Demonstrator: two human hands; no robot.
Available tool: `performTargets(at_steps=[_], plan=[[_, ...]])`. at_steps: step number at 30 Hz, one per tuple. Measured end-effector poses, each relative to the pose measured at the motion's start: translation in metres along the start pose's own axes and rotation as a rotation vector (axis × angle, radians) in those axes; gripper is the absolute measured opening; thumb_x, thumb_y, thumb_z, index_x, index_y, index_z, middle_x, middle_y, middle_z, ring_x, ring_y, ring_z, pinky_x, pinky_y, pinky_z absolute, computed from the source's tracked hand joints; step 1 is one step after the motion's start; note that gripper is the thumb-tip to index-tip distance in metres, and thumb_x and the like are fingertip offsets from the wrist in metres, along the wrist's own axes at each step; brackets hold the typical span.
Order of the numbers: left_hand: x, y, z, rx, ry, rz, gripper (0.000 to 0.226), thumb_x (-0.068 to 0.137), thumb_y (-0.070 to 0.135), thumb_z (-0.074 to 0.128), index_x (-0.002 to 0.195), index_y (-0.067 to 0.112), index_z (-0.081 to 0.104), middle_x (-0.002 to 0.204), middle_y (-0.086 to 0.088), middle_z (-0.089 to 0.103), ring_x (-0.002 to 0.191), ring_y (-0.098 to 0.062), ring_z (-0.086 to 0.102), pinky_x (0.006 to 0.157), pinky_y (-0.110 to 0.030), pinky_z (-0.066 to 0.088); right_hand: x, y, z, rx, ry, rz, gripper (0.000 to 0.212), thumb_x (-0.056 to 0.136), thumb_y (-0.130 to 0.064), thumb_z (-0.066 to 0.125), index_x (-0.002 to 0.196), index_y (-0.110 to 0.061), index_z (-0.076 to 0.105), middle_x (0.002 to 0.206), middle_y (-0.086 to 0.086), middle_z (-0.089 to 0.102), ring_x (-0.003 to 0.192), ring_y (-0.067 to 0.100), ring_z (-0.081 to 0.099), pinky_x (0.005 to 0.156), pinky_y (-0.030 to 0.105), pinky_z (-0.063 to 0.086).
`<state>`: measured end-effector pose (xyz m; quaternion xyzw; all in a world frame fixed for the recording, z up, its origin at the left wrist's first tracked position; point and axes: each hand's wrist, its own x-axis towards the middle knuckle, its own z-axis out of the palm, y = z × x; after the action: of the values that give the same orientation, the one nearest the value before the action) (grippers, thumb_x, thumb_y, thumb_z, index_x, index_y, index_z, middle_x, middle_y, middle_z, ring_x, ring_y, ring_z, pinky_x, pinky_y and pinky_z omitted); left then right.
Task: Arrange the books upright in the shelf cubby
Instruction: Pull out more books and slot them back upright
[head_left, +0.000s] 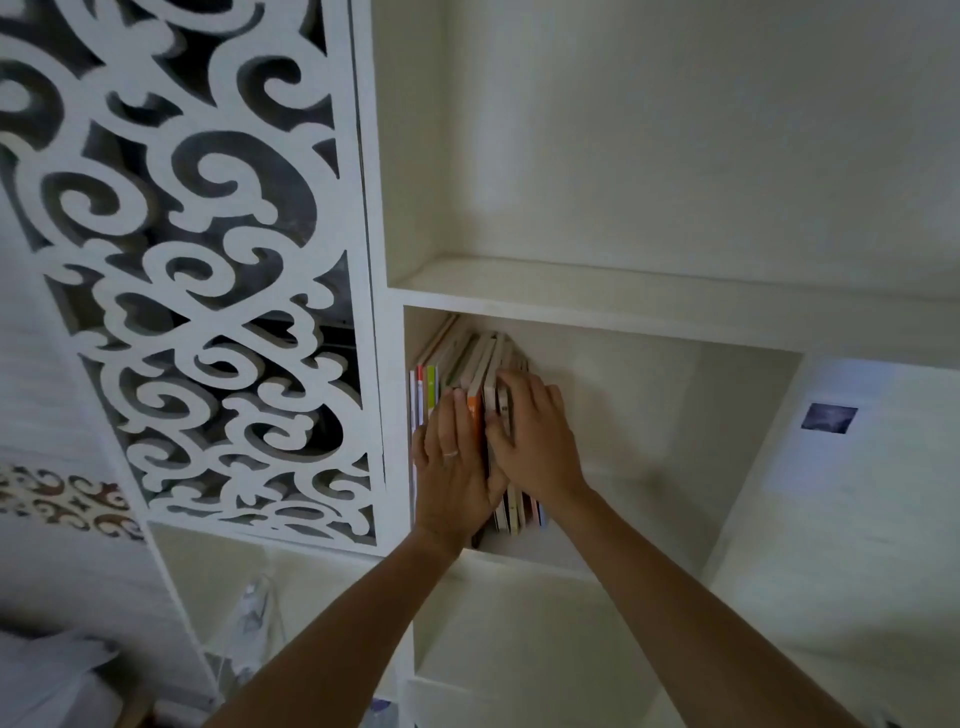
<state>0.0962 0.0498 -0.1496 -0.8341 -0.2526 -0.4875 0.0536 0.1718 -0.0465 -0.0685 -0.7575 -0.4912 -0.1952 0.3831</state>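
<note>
With the row of thin, mixed-colour paperback books (470, 395) upright against the left wall of the white shelf cubby (649, 332), keep your left hand (457, 467) flat on the spines while your right hand (535, 441), fingers curled round the end books, presses leftward.

Cream shelf, bright spines, white scrollwork

The shelf cubby (649, 395) is cream-white; the books (470, 374) show white, red, lime-green and orange spines with pale page edges. The fretwork panel (208, 260) has white swirling scrolls over dark grey. A ring (450, 453) is silver.
</note>
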Motion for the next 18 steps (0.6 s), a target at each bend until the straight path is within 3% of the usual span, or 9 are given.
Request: performTargets(at_steps=[4, 7, 9, 14, 18], plan=[[-0.005, -0.019, 0.009, 0.207, -0.066, 0.119, 0.078, 0.103, 0.057, 0.035, 0.159, 0.003, 0.025, 0.167, -0.022, 0.016, 0.153, -0.036, 0.025, 0.12, -0.05, 0.03, 0.005, 0.006, 0.001, 0.047, 0.029, -0.039, 0.04, 0.096, -0.025, 0.054, 0.135, -0.023, 0.05, 0.132, -0.005, 0.054, 0.115, 0.014, 0.045, 0.087, 0.025, 0.045], [-0.008, -0.025, 0.015, 0.294, -0.089, 0.159, 0.085, 0.103, 0.066, 0.018, 0.161, 0.004, 0.011, 0.169, -0.02, -0.002, 0.157, -0.033, 0.004, 0.126, -0.049, 0.015, 0.007, 0.014, 0.001, 0.058, 0.024, -0.064, 0.038, 0.093, -0.022, 0.059, 0.131, -0.023, 0.053, 0.129, -0.006, 0.055, 0.114, 0.013, 0.046, 0.088, 0.025, 0.046], [-0.007, -0.025, 0.018, 0.33, -0.083, 0.151, 0.089, 0.101, 0.07, 0.018, 0.161, 0.004, 0.009, 0.169, -0.02, -0.004, 0.157, -0.033, -0.001, 0.127, -0.049, 0.01, 0.007, 0.019, 0.001, 0.056, 0.025, -0.089, 0.037, 0.092, -0.023, 0.061, 0.129, -0.021, 0.054, 0.129, -0.006, 0.055, 0.115, 0.013, 0.046, 0.088, 0.02, 0.043], [-0.006, -0.025, 0.016, 0.26, -0.037, 0.169, 0.099, 0.096, 0.072, 0.04, 0.161, 0.005, 0.01, 0.168, -0.019, 0.007, 0.156, -0.033, 0.014, 0.125, -0.051, 0.022, 0.008, 0.025, 0.0, 0.07, 0.004, -0.108, 0.039, 0.093, -0.027, 0.063, 0.13, -0.02, 0.056, 0.131, -0.004, 0.054, 0.115, 0.014, 0.048, 0.092, 0.006, 0.031], [0.005, -0.017, -0.007, 0.057, 0.049, 0.14, 0.098, 0.087, 0.067, 0.066, 0.157, 0.008, 0.032, 0.155, -0.016, 0.037, 0.141, -0.031, 0.041, 0.114, -0.048, 0.035, 0.005, 0.032, -0.003, 0.098, -0.007, -0.113, 0.042, 0.095, -0.027, 0.064, 0.135, -0.022, 0.054, 0.135, -0.005, 0.054, 0.121, 0.013, 0.049, 0.103, 0.015, 0.033]])
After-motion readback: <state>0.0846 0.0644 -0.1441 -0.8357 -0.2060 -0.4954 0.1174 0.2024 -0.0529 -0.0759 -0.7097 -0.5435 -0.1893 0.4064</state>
